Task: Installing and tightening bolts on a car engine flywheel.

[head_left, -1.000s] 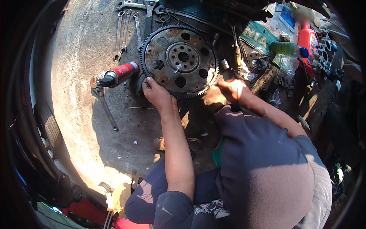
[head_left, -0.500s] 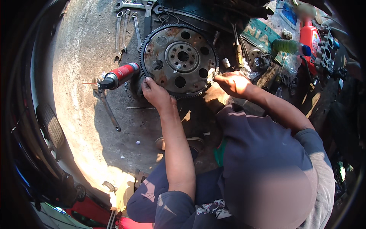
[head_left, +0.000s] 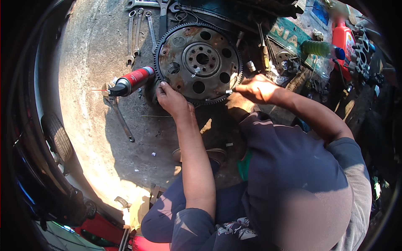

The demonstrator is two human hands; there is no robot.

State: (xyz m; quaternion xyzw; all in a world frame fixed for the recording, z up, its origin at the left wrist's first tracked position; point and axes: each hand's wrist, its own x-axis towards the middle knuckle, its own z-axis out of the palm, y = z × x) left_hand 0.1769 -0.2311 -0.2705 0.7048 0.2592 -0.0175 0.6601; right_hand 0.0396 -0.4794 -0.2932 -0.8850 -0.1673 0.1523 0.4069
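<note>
A rusty round flywheel plate (head_left: 180, 56) with a toothed rim and several holes lies in front of me. My left hand (head_left: 171, 98) grips its lower left rim, thumb on top. At the lower right edge, my right hand (head_left: 255, 89) has its fingers closed round a small silvery piece (head_left: 229, 91), too small to name, held against the plate. A red spray can (head_left: 136, 79) with a black top and thin straw lies left of the plate, beside a long wrench (head_left: 120, 121).
Several spanners (head_left: 131, 37) lie at the upper left. To the right are a yellow-handled screwdriver (head_left: 265, 54), a green plastic bottle (head_left: 316, 48), a red jug (head_left: 341, 37) and assorted metal parts (head_left: 362, 54). A dark car (head_left: 46, 184) and a tyre (head_left: 54, 136) border the left side.
My right hand has moved slightly up from below the plate's rim, and the small silvery piece now shows at its fingertips. My left hand stays on the rim.
</note>
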